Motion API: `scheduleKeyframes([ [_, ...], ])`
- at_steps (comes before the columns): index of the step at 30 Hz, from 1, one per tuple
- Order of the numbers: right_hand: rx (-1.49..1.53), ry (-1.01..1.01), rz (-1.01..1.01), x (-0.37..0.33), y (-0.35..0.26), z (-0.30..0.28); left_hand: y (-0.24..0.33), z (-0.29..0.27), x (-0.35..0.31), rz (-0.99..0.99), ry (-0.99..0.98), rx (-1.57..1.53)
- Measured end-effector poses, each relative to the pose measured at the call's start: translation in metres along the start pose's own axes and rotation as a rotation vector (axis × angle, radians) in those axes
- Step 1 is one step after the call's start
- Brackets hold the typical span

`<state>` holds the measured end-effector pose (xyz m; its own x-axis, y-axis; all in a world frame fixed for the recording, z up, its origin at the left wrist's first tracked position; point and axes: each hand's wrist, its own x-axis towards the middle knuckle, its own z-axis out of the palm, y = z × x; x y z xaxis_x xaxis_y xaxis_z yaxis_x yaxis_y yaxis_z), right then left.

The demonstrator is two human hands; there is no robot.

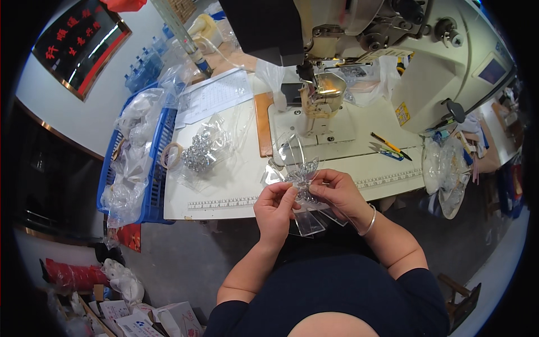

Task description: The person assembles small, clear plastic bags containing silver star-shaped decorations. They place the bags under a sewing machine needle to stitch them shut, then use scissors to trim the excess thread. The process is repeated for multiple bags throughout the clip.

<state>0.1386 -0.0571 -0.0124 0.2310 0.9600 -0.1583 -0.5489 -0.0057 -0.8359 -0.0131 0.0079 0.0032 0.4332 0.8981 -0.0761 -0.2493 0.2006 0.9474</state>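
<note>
Here's the left hand [275, 208] and right hand [336, 192], thumbs and fingers pinching a glittery silver piece [307, 169] over the worktable's [236, 190] front edge! Looks light; its clear strips [308, 223] seem springy, slippery, easily creased. Grip that sparkly middle.

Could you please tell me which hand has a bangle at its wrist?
The right hand: a silver-coloured bangle circles its wrist, while the wrist of the left hand is bare.

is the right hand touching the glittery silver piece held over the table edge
Touching: the head view shows the right hand pinching the glittery silver piece at its right side, no gap visible.
</note>
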Motion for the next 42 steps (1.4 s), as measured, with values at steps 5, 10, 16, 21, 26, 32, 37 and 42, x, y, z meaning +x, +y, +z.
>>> scheduleKeyframes([
  [5,-0.064,0.006,-0.028,-0.005,-0.013,0.009,0.001,-0.003,0.003,0.018,-0.012,0.003],
  [10,-0.085,-0.012,-0.050,-0.004,-0.011,0.005,0.002,-0.002,0.003,0.008,-0.010,0.034],
  [16,-0.054,-0.022,-0.036,-0.004,-0.011,0.006,0.003,0.001,0.003,0.021,0.022,0.031],
  [21,-0.045,-0.021,-0.038,-0.003,-0.008,0.005,0.004,0.000,0.003,0.008,0.015,0.048],
  [26,-0.033,-0.031,-0.042,-0.002,-0.006,0.003,0.004,0.001,0.003,0.014,0.019,0.053],
  [32,-0.017,-0.025,-0.039,-0.002,-0.006,0.005,0.004,0.002,0.004,0.024,0.020,0.073],
  [37,-0.002,-0.033,-0.044,-0.003,-0.007,0.005,0.005,0.002,0.003,0.025,0.027,0.069],
  [42,-0.014,-0.022,-0.062,-0.003,-0.006,0.007,0.004,0.002,0.003,0.027,0.035,0.076],
])
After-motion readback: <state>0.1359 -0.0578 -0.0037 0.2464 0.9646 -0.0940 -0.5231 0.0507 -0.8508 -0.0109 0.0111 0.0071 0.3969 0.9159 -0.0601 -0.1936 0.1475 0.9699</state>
